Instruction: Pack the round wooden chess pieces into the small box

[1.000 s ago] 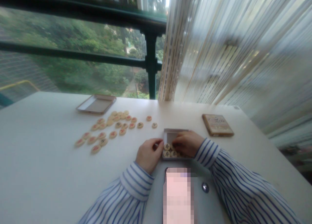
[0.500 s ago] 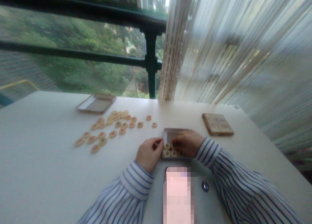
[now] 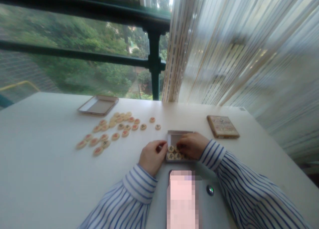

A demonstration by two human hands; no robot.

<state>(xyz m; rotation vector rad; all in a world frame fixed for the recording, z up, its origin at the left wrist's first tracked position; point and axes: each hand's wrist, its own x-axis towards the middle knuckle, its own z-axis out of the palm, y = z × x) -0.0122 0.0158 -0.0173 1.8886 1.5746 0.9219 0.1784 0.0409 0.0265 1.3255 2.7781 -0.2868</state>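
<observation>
A shallow rectangular box (image 3: 180,132) stands in front of me on the white table. Several round xiangqi pieces (image 3: 170,156) with dark characters lie in rows in its near part. My left hand (image 3: 152,156) is closed, thumb and fingertips pinching at the box's left wall. Over the right side of the box, my right hand (image 3: 193,145) reaches in with curled fingers on a piece beside the rear row; the hand hides much of that piece and the box's right part. Left of the box, many loose pieces (image 3: 115,136), red and dark, are scattered, some face down.
An open tray-like lid (image 3: 98,106) rests at the back left. A flat printed box (image 3: 222,127) lies at the right. Close to me are a phone (image 3: 181,202) with a blurred screen and a small dark oval device (image 3: 210,190). Window rails and a curtain (image 3: 179,56) border the table's far side.
Both hands stay almost where they were, at the box. A green light now shows on the small oval device.
</observation>
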